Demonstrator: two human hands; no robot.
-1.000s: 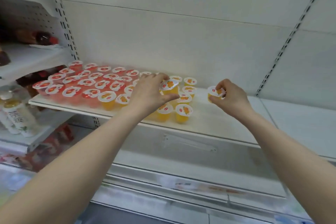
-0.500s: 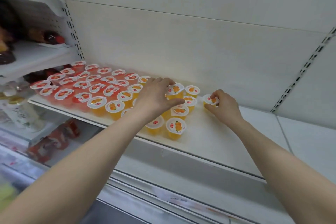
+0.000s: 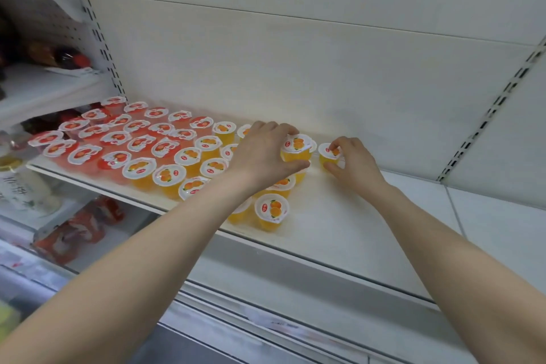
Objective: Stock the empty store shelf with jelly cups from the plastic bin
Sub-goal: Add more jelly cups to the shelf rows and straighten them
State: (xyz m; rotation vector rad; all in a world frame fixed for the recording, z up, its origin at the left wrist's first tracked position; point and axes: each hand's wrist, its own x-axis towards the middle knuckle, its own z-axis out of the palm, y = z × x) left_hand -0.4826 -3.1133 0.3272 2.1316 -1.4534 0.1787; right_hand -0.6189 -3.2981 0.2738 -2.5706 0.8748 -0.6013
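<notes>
Stocking is looking well under way: the left part of the shelf (image 3: 339,216) is carrying cups, while its right stretch is lying bare, so by this reading a good share of the filling is waiting to be done. The plastic bin is not showing in this view, so the supply left cannot be judged. Red jelly cups (image 3: 118,133) are filling the left end in tight rows; orange jelly cups (image 3: 189,156) are taking up the middle, running from near the back wall (image 3: 325,83) to the front lip. The left hand (image 3: 266,156) is gripping the edge cup (image 3: 296,148) at the right side of the orange block, fingers curling over its far side, thumb on the near wall. The right hand (image 3: 351,165) is pinching the outlying cup (image 3: 328,154) just beside it, fingertips on the lid, thumb low on the tub. Whether either cup is resting on the shelf or hanging just above it cannot be told. The cups are showing as small translucent tubs flaring to a wider rim, each sealed with a white film lid bearing a fruit print, all standing upright. Bottles (image 3: 17,183) are standing on the neighbouring unit to the left.
</notes>
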